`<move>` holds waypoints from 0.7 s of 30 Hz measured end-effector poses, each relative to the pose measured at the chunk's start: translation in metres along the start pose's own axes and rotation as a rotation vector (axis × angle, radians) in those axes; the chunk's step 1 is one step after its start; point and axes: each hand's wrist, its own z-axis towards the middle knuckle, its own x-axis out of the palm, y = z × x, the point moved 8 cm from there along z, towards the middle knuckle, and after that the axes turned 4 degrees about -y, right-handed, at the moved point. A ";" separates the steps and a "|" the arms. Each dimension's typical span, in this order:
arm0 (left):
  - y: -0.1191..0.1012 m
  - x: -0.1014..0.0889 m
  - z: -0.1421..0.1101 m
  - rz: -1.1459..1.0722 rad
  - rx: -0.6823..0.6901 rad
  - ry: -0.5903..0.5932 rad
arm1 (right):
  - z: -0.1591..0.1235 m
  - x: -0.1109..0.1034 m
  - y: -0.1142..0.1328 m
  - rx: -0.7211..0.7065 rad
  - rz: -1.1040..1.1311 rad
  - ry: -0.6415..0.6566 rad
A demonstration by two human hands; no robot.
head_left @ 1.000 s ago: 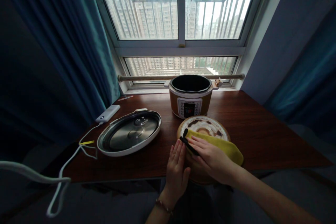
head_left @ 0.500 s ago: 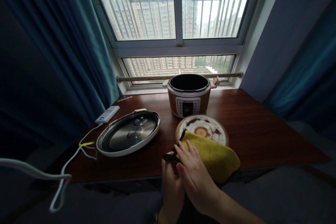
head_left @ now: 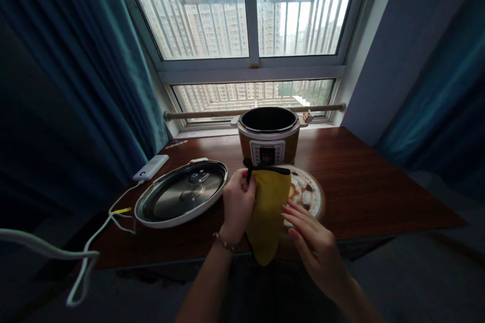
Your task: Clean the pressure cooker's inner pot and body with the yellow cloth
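Observation:
My left hand [head_left: 238, 202] is closed on the black-trimmed top edge of a yellow oven mitt [head_left: 267, 212] and holds it up so it hangs over the table's front edge. My right hand [head_left: 315, 243] is open, fingers spread, just right of the mitt's lower part and touching or nearly touching it. Behind the mitt lies a round stained plate or lid [head_left: 306, 192] on the wooden table [head_left: 364, 186]. An open brown electric cooker [head_left: 268, 133] stands further back.
A large metal lid [head_left: 182, 198] lies upside down on the left of the table. A white power bank [head_left: 150, 167] with a white cable [head_left: 94, 242] sits at the left edge. Dark blue curtains hang on both sides of the window.
The mitt was lying flat over the round plate under both hands. My left hand took its black-trimmed edge and lifted it upright; my right hand came off its top.

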 end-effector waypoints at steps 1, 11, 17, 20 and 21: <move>-0.008 0.010 0.008 -0.005 0.040 0.031 | -0.001 -0.002 -0.001 -0.013 -0.021 -0.024; -0.048 0.090 -0.031 0.145 0.624 0.800 | -0.024 -0.022 -0.071 0.200 -0.232 -0.338; -0.029 0.102 -0.018 0.220 0.591 0.786 | -0.032 -0.008 -0.093 0.291 -0.151 -0.375; -0.010 0.107 0.008 0.136 0.424 0.698 | -0.032 -0.007 -0.094 0.308 -0.135 -0.393; -0.003 0.107 0.017 0.047 0.332 0.672 | -0.031 -0.007 -0.094 0.312 -0.130 -0.396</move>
